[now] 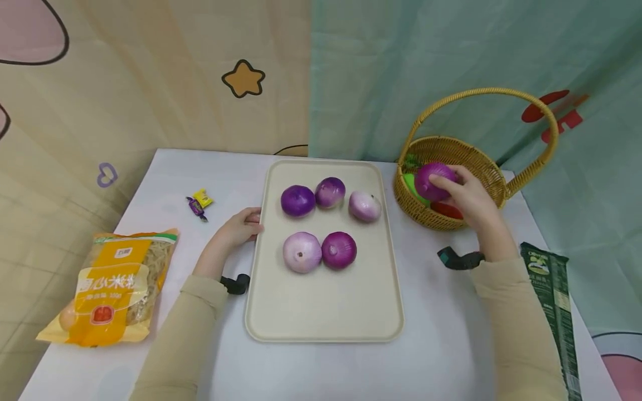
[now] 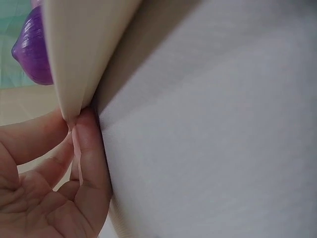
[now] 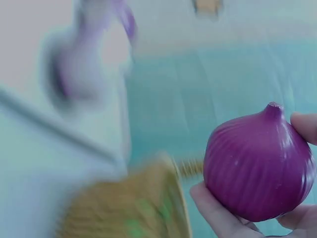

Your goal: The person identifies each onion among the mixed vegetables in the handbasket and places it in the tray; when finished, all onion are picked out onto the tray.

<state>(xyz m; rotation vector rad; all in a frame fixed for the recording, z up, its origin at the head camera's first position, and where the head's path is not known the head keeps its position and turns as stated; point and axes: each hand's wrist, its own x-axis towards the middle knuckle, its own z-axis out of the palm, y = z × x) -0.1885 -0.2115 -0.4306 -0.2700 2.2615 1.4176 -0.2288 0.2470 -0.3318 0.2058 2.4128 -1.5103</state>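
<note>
Purple ribbed onion [image 1: 434,180] sits in the curled fingers of the right hand [image 1: 468,196], right of centre in the frame, above the woven wicker basket [image 1: 494,177]. At centre, five more purple onions [image 1: 298,200] lie on the cream rectangular tray [image 1: 321,312], whose left edge the relaxed left hand [image 1: 242,227] touches with straight fingertips.

The head view looks down from above at the whole table [image 1: 441,312], with the tray [image 1: 321,301] in the middle of the frame. The left wrist view sits very close and low, by the tray's edge [image 2: 74,59] at the upper left. The right wrist view is very close to one purple onion [image 3: 257,168], lower right, seen also in the head view [image 1: 432,181]
</note>
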